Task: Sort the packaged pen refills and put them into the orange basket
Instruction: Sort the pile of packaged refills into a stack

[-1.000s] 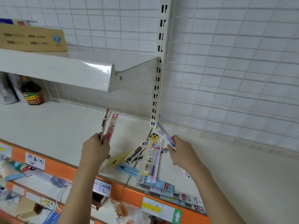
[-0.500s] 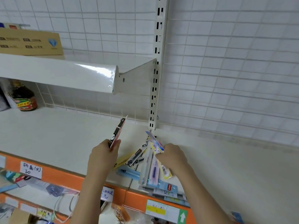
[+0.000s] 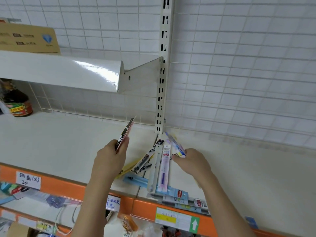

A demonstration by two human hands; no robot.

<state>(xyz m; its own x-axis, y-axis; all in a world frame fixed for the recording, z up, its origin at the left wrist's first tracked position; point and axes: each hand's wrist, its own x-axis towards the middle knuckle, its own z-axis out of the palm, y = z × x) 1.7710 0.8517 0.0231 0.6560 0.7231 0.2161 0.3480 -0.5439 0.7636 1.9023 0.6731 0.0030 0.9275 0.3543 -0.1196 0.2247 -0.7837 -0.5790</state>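
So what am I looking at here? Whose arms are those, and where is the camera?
There is no machine here, just a person. The camera sits on their head and looks forward and down, so you see their own two arms reaching out.

They stand at a white shop shelf with an orange front edge. On it lies a loose pile of packaged pen refills, long thin packets fanned out near the shelf's upright post.

The left hand holds up a few packets, gripped between fingers and thumb. The right hand pinches another packet lifted at the pile's top.

Far left stands a dark bottle, and a brown cardboard box sits on the shelf above. No orange basket shows in this picture.
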